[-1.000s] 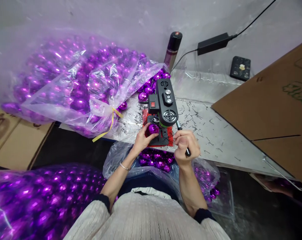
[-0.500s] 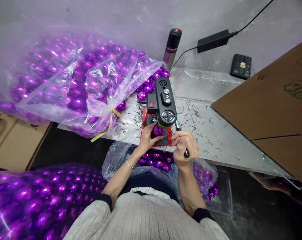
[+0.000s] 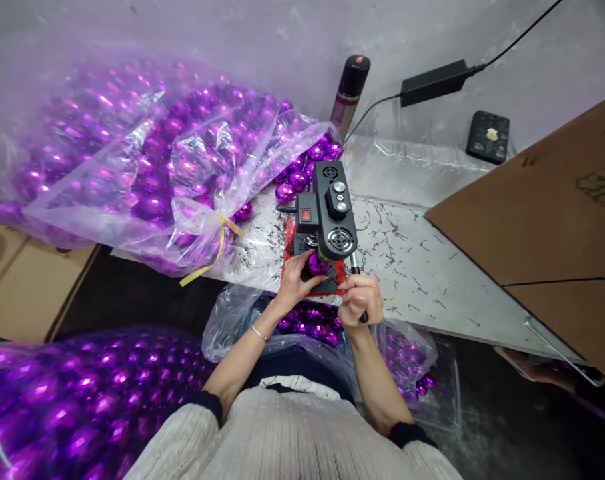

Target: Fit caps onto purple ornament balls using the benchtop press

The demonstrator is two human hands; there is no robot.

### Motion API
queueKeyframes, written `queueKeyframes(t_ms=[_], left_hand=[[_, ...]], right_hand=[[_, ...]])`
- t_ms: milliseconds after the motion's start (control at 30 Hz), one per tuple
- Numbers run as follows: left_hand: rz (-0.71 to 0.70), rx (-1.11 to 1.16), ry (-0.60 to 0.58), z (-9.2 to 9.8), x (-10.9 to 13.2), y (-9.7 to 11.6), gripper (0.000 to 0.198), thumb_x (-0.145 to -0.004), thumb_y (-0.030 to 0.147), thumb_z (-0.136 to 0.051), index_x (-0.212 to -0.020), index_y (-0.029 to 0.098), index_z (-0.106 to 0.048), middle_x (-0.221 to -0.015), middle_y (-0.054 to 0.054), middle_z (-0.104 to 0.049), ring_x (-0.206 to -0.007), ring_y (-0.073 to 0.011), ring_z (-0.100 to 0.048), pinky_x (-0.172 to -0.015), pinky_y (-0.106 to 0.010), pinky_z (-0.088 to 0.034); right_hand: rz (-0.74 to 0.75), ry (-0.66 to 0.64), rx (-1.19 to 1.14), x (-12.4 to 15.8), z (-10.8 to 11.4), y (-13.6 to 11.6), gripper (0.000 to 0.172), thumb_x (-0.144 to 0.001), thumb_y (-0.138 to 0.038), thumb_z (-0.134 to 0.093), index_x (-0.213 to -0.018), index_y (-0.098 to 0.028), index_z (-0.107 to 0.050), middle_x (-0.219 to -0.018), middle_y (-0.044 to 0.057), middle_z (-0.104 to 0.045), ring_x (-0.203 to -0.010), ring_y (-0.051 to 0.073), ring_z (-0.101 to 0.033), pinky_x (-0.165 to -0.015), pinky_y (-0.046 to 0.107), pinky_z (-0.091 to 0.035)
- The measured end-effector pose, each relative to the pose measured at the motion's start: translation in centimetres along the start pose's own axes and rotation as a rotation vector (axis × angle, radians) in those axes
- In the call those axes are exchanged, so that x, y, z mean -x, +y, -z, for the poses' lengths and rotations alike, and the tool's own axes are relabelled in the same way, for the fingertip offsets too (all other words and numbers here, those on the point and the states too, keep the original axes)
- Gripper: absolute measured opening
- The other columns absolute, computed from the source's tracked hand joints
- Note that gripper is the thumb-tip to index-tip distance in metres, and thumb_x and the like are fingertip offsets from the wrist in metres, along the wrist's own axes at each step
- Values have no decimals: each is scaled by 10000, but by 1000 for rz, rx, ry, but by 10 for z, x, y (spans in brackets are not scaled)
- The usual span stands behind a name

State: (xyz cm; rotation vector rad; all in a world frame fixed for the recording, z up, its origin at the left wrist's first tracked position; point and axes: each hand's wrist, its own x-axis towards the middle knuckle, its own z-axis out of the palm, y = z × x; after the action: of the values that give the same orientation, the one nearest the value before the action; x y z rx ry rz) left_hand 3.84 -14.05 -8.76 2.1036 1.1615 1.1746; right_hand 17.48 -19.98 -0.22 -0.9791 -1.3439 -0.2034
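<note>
Under the front end of a black bench drill press (image 3: pixel 336 212), my left hand (image 3: pixel 296 280) grips a shiny purple ball (image 3: pixel 317 265) with thumb and fingers. The ball rests over the dark base (image 3: pixel 327 285), which lies on a red sheet (image 3: pixel 288 233). My right hand (image 3: pixel 361 300) is wrapped round the black-handled lever (image 3: pixel 355 265) at the press's right side. The press's tip is hidden behind its head. More purple balls (image 3: pixel 312 323) lie in a plastic bag on my lap, just below my hands.
A big clear bag of purple balls (image 3: pixel 182 153) fills the table's left side. Behind stand a spray can (image 3: pixel 351 90) and a black power adapter (image 3: pixel 435 83). Dark shavings litter the white table (image 3: pixel 407 267). A cardboard box (image 3: pixel 542 227) stands at right; another full bag (image 3: pixel 92 400) is lower left.
My right hand has moved left and slightly down with the lever, which now stands nearer the press. My left hand keeps the ball in the same place under the head.
</note>
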Motion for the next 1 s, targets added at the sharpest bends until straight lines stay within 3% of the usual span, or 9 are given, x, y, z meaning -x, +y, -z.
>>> queueKeyframes(t_ms=[467,633,733,833,1000], left_hand=[[98,25,-47,1,-3,2,679,-848,534,-873,-1398,210,-642,-1246,-142,-773,-1177,-323,-738,-1045,-494,-565],[101,13,-38,1,-5,3,666,-851,505,-876,-1395,200,-644,-1230,-144,-779,-1170,-327,-739,-1038,-496,-571],[95,21,-51,1,-10,3,670,-850,508,-876,-1396,200,-640,-1236,-144,-781,-1171,-326,-741,-1049,-500,-568],[55,41,-56,3,-8,4,680,-874,516,-852,-1427,200,-612,-1298,-159,-763,-1215,-326,-730,-1079,-508,-555],[-85,-19,-65,24,32,12,700,-973,522,-719,-1555,201,-501,-1463,-213,-677,-1368,-346,-657,-1168,-567,-492]], right_hand=[[-27,62,-152,13,-10,12,358,-1102,-326,-426,-772,-243,-537,-759,-20,-591,-595,136,-614,-560,319,-539],[28,30,-109,16,-9,14,375,-1096,-313,-432,-743,-230,-528,-755,-18,-602,-593,125,-631,-599,314,-559],[-11,14,-57,1,-4,3,393,-1086,-299,-444,-706,-230,-517,-722,-13,-609,-585,127,-616,-580,304,-522],[-145,17,-31,-31,1,-17,382,-1068,-252,-490,-689,-225,-535,-683,-11,-608,-598,129,-604,-572,297,-474],[-225,-59,-54,-67,7,-38,390,-1057,-228,-526,-667,-222,-547,-650,-3,-608,-646,145,-619,-601,309,-461]])
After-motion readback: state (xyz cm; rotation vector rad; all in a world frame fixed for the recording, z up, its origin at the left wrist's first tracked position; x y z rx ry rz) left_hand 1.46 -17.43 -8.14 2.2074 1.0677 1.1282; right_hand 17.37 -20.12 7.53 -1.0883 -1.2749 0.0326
